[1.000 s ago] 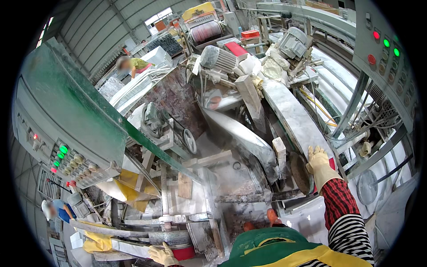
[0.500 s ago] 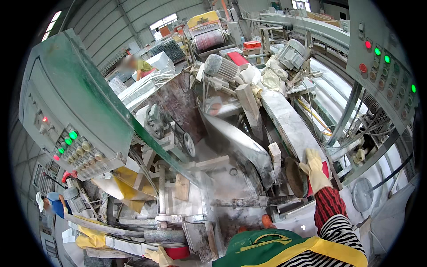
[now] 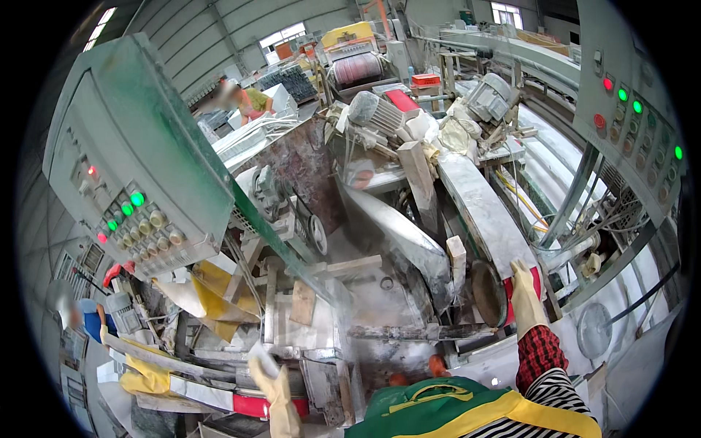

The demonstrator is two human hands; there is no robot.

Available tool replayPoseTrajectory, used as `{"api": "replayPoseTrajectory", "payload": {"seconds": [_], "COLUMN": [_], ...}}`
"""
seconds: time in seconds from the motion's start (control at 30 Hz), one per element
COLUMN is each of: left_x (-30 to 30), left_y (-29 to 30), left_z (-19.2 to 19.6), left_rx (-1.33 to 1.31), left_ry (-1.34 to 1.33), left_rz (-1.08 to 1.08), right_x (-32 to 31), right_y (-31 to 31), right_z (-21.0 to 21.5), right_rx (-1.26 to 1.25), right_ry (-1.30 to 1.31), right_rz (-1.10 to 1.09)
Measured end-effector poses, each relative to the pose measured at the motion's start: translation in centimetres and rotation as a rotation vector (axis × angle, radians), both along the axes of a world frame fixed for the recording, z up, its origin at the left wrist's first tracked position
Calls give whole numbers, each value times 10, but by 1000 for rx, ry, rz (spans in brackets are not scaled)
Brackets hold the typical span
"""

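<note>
My right hand [image 3: 527,298], in a pale yellow glove, lies on the near end of a long grey stone strip [image 3: 478,208] where a red part shows under the palm. The strip runs away from me along the machine bed. A dark round disc [image 3: 486,293] stands just left of this hand. My left hand [image 3: 276,390], also gloved, is raised at the lower edge above a long pale strip with a red band [image 3: 241,404]. Its fingers point up and are blurred, so what it grips is unclear.
A grey control box with lit buttons [image 3: 139,212] hangs at the left, and another panel [image 3: 635,109] at the right. Motors [image 3: 372,109], a curved metal guard [image 3: 398,233], yellow rags [image 3: 212,288] and a small fan [image 3: 595,328] crowd the machine. One person [image 3: 244,98] works far back, another [image 3: 80,321] at the left.
My left hand has risen from the red-banded strip toward the machine. My right hand stays on the stone strip's end. The view has shifted slightly as my head moved.
</note>
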State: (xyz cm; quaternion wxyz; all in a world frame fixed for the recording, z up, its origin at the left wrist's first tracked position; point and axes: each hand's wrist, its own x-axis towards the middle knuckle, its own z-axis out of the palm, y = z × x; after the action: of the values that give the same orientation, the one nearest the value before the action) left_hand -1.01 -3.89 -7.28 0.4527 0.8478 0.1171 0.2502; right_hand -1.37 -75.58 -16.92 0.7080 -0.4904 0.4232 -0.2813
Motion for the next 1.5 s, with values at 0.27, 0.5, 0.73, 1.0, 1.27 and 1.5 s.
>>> {"api": "replayPoseTrajectory", "payload": {"seconds": [0.27, 0.5, 0.73, 1.0, 1.27, 1.5], "left_x": [52, 33, 42, -74, -72, -57], "left_y": [-201, -260, -64, 129, 157, 115], "left_z": [50, 69, 19, -58, -93, -67], "left_rx": [182, 135, 602, 1039, 1314, 1223], "left_ry": [-173, -178, 20, 554, 332, 470], "left_rz": [-648, -994, -403, 446, 530, 441], "right_x": [15, 8, -4, -52, -51, -31], "right_y": [197, 323, 216, 79, 24, -17], "right_z": [42, 136, 45, 12, -46, -96], "right_rx": [24, 316, -153, -54, -74, -315], "right_ry": [-48, -337, -209, -286, -207, 126], "right_rz": [635, 854, 359, -165, -329, -417]}}
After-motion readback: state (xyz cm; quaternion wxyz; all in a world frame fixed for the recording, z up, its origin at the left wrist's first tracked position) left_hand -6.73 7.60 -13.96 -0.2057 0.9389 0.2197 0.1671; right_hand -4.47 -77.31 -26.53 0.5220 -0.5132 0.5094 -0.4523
